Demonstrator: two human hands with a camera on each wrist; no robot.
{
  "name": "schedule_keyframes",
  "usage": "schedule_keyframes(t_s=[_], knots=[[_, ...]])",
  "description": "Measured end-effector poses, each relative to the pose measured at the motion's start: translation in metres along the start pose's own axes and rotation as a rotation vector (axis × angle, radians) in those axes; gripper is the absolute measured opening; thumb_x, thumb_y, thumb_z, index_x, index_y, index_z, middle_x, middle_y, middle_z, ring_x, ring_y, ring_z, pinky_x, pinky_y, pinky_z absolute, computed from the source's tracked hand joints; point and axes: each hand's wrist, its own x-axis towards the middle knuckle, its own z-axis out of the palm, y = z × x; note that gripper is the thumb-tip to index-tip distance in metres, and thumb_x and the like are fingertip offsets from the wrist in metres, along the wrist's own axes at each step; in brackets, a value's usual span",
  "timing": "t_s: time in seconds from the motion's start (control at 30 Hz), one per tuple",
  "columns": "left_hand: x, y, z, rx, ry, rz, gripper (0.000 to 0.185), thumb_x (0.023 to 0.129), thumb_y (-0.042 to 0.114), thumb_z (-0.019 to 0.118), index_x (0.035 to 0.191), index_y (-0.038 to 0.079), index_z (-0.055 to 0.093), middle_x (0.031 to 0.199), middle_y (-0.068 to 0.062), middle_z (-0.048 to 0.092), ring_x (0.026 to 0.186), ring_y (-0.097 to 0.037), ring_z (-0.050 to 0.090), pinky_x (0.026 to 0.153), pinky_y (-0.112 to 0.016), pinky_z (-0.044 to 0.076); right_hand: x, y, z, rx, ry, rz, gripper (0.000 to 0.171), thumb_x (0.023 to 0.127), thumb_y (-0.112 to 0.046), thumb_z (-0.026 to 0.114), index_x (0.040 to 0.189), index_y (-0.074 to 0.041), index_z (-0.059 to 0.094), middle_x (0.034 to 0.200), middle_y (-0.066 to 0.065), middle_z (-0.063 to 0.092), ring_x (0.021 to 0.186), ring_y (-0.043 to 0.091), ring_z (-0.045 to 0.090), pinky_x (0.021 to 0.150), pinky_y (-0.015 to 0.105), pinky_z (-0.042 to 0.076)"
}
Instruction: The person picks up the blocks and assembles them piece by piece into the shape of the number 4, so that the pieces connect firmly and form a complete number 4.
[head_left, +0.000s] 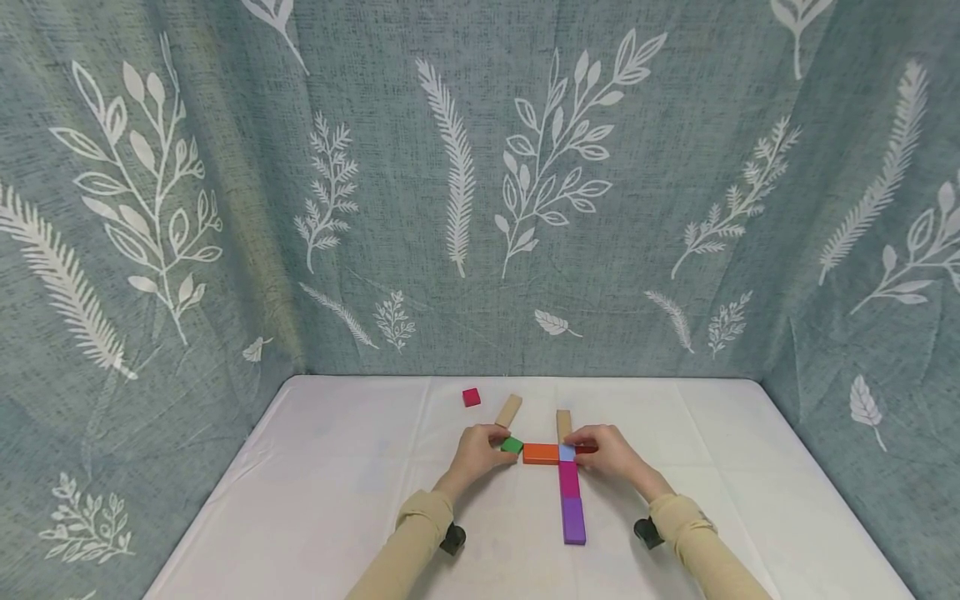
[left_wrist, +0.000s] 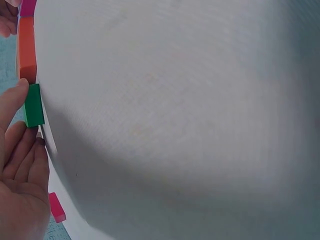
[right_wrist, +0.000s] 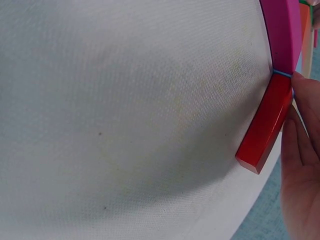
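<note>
Left hand: the left hand (head_left: 480, 451) rests on the white surface (head_left: 337, 483), its fingers pinching the green block (head_left: 512, 445); the left wrist view shows the thumb tip on one edge of the block and fingertips at the opposite end.
Green block: small, lying flat at 9 o'clock of the orange block (head_left: 541, 453), just beside its end; whether the two touch I cannot tell.
Right hand: the right hand (head_left: 609, 454) lies over the red block (head_left: 587, 449), fingers curled along its far side and holding it.
Red block: flat on the surface, at 3 o'clock of the pale blue block (head_left: 567, 452), its end meeting that block.
Cross layout: orange at 9 o'clock of pale blue, a tan block (head_left: 563, 425) at 12 o'clock, a magenta block (head_left: 568, 478) at 6 o'clock, and a purple block (head_left: 573, 520) beyond the magenta one.
Loose pieces: a second tan block (head_left: 508, 410) lies tilted at 12 o'clock of the left hand; a small crimson cube (head_left: 471, 397) sits farther off at 11 o'clock.
Backdrop: a grey-green leaf-print cloth (head_left: 480, 183) hangs behind and to both sides.
</note>
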Motion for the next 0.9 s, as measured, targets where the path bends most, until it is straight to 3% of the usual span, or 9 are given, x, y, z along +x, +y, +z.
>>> schedule_keyframes(t_s=[0.9], knots=[[0.0003,-0.0007,0.0016,0.013,0.017,-0.004,0.037,0.071,0.013,0.083,0.101,-0.005,0.070,0.104,-0.015,0.070,0.099,-0.028,0.064,0.086,-0.038,0.053,-0.0008,-0.0025,-0.0026,0.004,-0.003,-0.025,0.026,0.082,0.002,0.068,0.109,0.002,0.069,0.107,0.017,0.070,0.101,0.031,0.066,0.086,0.040,0.054]])
